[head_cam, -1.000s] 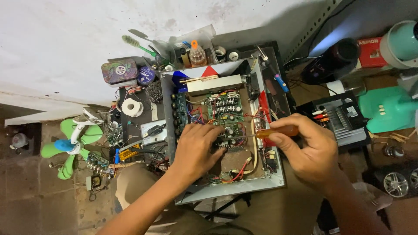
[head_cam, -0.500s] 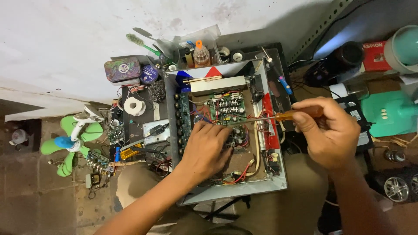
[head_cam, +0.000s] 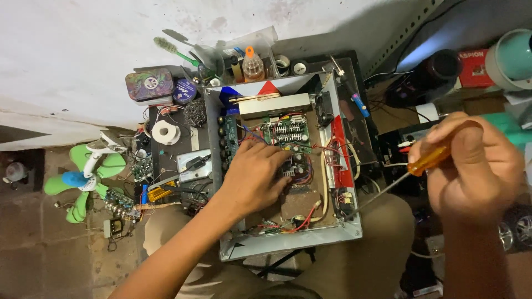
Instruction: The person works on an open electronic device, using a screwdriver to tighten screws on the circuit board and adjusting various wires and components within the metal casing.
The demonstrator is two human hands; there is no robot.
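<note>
An open grey metal chassis rests on my lap, with circuit boards, red wires and a metal heat sink bar inside. My left hand lies flat on the boards in the middle of the chassis, fingers spread over the components. My right hand is off to the right of the chassis, closed around an orange-handled screwdriver. The screwdriver's thin shaft slants down-left, and its tip sits near the chassis's right wall.
A small green fan stands on the floor at left. A solder spool, a round tin, a small bottle and loose boards crowd the area behind and left of the chassis. Black devices and a teal cylinder stand at right.
My right hand has lifted the screwdriver out of the chassis and pulled it away to the right. My left hand has stayed on the boards.
</note>
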